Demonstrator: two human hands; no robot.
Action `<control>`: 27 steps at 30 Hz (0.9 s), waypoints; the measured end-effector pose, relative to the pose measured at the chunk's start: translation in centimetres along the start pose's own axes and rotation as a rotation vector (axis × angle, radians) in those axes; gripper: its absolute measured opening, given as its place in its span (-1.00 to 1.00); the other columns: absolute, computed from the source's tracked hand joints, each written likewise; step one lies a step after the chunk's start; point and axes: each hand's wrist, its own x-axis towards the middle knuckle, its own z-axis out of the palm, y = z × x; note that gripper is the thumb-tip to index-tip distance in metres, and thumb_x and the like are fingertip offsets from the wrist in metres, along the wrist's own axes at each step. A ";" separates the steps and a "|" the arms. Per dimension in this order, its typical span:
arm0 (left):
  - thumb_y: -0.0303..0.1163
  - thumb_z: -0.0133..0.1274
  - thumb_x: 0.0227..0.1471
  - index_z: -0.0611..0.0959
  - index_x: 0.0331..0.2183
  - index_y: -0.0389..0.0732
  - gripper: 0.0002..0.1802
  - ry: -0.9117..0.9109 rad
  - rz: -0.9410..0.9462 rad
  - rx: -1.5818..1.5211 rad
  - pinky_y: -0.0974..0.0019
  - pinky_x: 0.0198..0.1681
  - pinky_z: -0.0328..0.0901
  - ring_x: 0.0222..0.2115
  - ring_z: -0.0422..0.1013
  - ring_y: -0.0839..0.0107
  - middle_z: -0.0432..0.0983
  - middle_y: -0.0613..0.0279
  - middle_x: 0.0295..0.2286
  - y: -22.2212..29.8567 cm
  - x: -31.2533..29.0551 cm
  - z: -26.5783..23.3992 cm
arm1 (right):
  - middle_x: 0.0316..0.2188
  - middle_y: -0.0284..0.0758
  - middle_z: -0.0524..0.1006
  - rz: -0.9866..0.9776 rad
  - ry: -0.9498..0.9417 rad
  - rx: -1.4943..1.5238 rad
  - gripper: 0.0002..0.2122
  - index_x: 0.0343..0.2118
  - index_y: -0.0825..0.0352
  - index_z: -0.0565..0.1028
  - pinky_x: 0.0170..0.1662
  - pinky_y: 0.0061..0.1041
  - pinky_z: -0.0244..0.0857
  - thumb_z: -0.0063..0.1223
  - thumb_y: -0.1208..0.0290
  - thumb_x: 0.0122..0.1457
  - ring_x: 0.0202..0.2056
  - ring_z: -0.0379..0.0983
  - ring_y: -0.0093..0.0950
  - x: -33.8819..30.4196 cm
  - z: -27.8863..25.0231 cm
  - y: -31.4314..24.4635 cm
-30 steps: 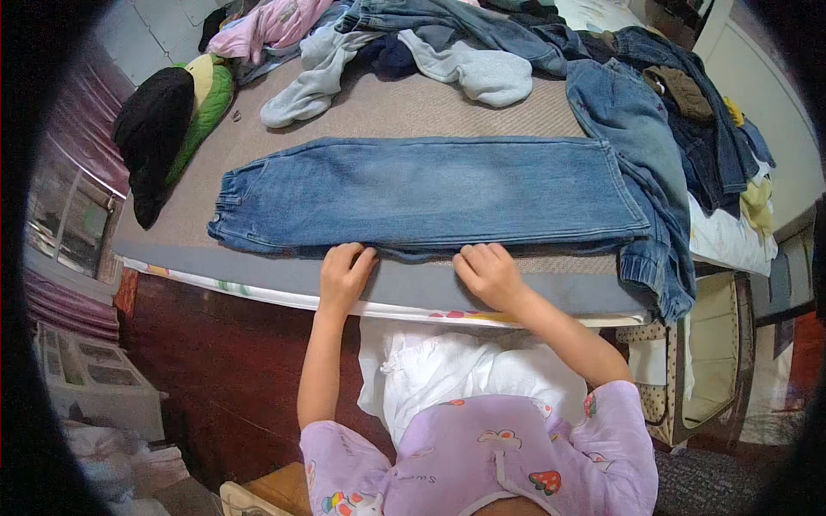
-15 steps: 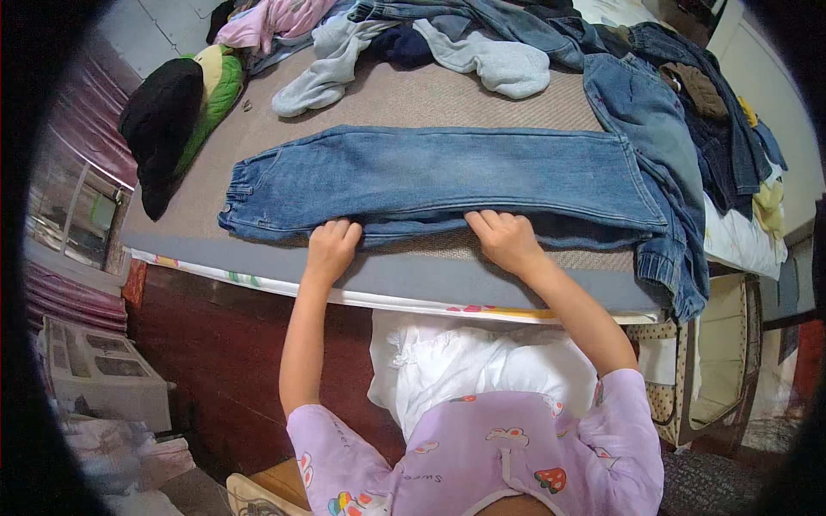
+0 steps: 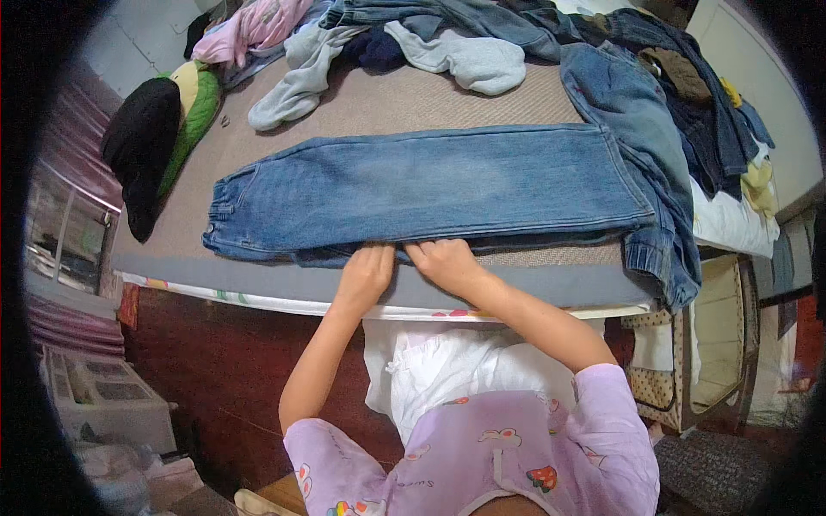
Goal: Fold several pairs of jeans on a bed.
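Jeans lie flat on the woven mat near the person's edge of the bed, waistband to the left, leg ends to the right, up against another pair of denim trousers; overlap there is hard to read. Progress, as far as I can judge: lengthwise fold looks done, one leg laid over the other, top layer mostly smooth w/ only faint creases. Not done: near edge isn't even yet, since a darker lower layer shows below the top one around the hands, & no crosswise fold shows, so approx. halfway at best.

L hand is at that near edge, about mid-length, fingers close together & bent down onto the denim; tips partly hidden, so can't tell if they pinch the lower layer or just press. R hand is just beside it, small gap btwn the two, thumb toward the L, other fingers bunched along the same edge; grip vs. press also unclear.

Rest of the bed: light grey garment w/ a navy item beyond the jeans, pink cloth far left, black item against a green plush-looking thing; all apart from both hands
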 end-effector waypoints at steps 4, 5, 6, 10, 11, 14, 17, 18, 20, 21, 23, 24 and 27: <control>-0.53 -0.14 -0.33 0.40 -0.46 -0.34 -0.78 -0.182 -0.113 -0.062 0.27 -0.49 0.22 -0.56 0.32 0.24 0.34 0.11 -0.61 -3.0 -3.6 -0.6 | -0.73 -0.35 0.37 0.022 -0.072 -0.001 -0.91 -0.54 0.23 0.37 -0.69 -0.49 0.24 -0.17 0.45 -0.18 -0.67 0.38 -0.44 -2.3 -1.3 2.9; -0.52 -0.14 -0.33 0.41 -0.47 -0.31 -0.79 -0.172 -0.091 -0.013 0.29 -0.48 0.21 -0.55 0.31 0.27 0.34 0.13 -0.60 -3.3 -3.6 -1.1 | -0.74 -0.34 0.38 0.066 -0.148 -0.026 -0.93 -0.60 0.24 0.38 -0.68 -0.46 0.24 -0.16 0.46 -0.20 -0.67 0.38 -0.43 -3.4 -2.4 4.3; -0.50 -0.14 -0.33 0.42 -0.48 -0.29 -0.80 -0.141 -0.054 0.016 0.32 -0.45 0.20 -0.54 0.31 0.30 0.34 0.15 -0.60 -4.0 -3.7 -1.1 | -0.76 -0.31 0.39 0.142 -0.187 -0.079 -0.95 -0.66 0.25 0.38 -0.67 -0.44 0.24 -0.14 0.46 -0.22 -0.67 0.38 -0.41 -4.7 -3.1 5.8; -0.50 -0.13 -0.38 0.40 -0.59 -0.26 -0.88 -0.027 -0.037 0.160 0.36 -0.46 0.17 -0.56 0.27 0.36 0.27 0.23 -0.65 -6.3 -5.5 -2.2 | -0.77 -0.23 0.40 0.316 -0.164 -0.268 -0.93 -0.78 0.27 0.40 -0.64 -0.38 0.25 -0.11 0.46 -0.29 -0.67 0.38 -0.35 -9.5 -5.9 10.7; -0.50 -0.13 -0.37 0.41 -0.57 -0.27 -0.87 -0.088 -0.074 0.179 0.36 -0.44 0.18 -0.55 0.28 0.36 0.28 0.23 -0.64 -6.5 -6.1 -2.3 | -0.77 -0.22 0.40 0.297 -0.169 -0.332 -0.93 -0.78 0.27 0.41 -0.64 -0.38 0.24 -0.10 0.46 -0.30 -0.67 0.38 -0.34 -10.3 -7.1 11.5; -0.51 -0.14 -0.35 0.42 -0.53 -0.27 -0.84 -0.073 -0.084 0.145 0.36 -0.43 0.21 -0.52 0.31 0.35 0.31 0.20 -0.60 -7.4 -7.1 -2.4 | -0.79 -0.22 0.38 0.431 -0.188 -0.396 -0.93 -0.79 0.28 0.42 -0.61 -0.36 0.23 -0.10 0.47 -0.33 -0.68 0.37 -0.34 -14.9 -9.2 15.7; -0.51 -0.13 -0.35 0.42 -0.53 -0.26 -0.85 -0.105 -0.199 0.210 0.37 -0.49 0.23 -0.55 0.31 0.35 0.31 0.19 -0.61 -7.3 -8.1 -1.8 | -0.81 -0.23 0.37 0.501 -0.159 -0.555 -0.93 -0.81 0.29 0.42 -0.54 -0.37 0.23 -0.10 0.48 -0.33 -0.69 0.36 -0.34 -16.4 -10.8 16.6; -0.51 -0.12 -0.35 0.42 -0.53 -0.26 -0.85 -0.137 -0.214 0.228 0.37 -0.54 0.24 -0.57 0.32 0.33 0.32 0.18 -0.61 -7.3 -8.3 -1.7 | -0.80 -0.24 0.38 0.496 -0.159 -0.573 -0.92 -0.81 0.28 0.42 -0.49 -0.39 0.23 -0.10 0.48 -0.33 -0.68 0.36 -0.35 -16.3 -11.0 16.4; -0.51 -0.12 -0.35 0.42 -0.54 -0.26 -0.86 -0.152 -0.219 0.256 0.37 -0.54 0.24 -0.57 0.32 0.33 0.32 0.19 -0.61 -7.3 -8.2 -1.6 | -0.79 -0.27 0.38 0.512 -0.169 -0.605 -0.91 -0.81 0.27 0.42 -0.41 -0.43 0.24 -0.11 0.48 -0.31 -0.66 0.36 -0.38 -15.9 -11.5 16.4; -0.51 -0.11 -0.34 0.42 -0.54 -0.26 -0.86 -0.179 -0.231 0.284 0.37 -0.54 0.25 -0.57 0.32 0.33 0.32 0.19 -0.61 -7.2 -8.1 -1.6 | -0.79 -0.27 0.38 0.515 -0.161 -0.614 -0.91 -0.81 0.27 0.42 -0.41 -0.43 0.24 -0.11 0.48 -0.31 -0.66 0.36 -0.38 -16.0 -11.9 16.3; -0.52 -0.11 -0.35 0.42 -0.55 -0.26 -0.87 -0.032 -0.163 0.337 0.35 -0.54 0.24 -0.59 0.31 0.32 0.32 0.18 -0.62 -7.5 -8.0 -1.4 | -0.76 -0.29 0.40 0.430 -0.095 -0.653 -0.92 -0.77 0.28 0.44 -0.42 -0.43 0.24 -0.11 0.47 -0.30 -0.63 0.38 -0.41 -15.6 -12.4 16.0; -0.53 -0.11 -0.35 0.42 -0.56 -0.25 -0.88 0.029 -0.180 0.292 0.34 -0.54 0.24 -0.58 0.31 0.32 0.32 0.18 -0.62 -7.6 -7.8 -1.1 | -0.62 -0.25 0.44 0.515 -0.152 -0.640 -0.88 -0.62 0.30 0.45 -0.33 -0.39 0.22 -0.12 0.45 -0.27 -0.51 0.38 -0.40 -15.3 -12.2 16.3; -0.58 -0.14 -0.35 0.43 -0.53 -0.27 -0.84 -0.044 -0.346 0.173 0.28 -0.49 0.23 -0.54 0.31 0.25 0.32 0.13 -0.61 -6.5 -8.8 -0.4 | -0.47 -0.15 0.42 0.244 0.052 -0.636 -0.80 -0.47 0.34 0.43 -0.17 -0.35 0.11 -0.11 0.48 -0.25 -0.30 0.31 -0.31 -15.9 -11.5 16.8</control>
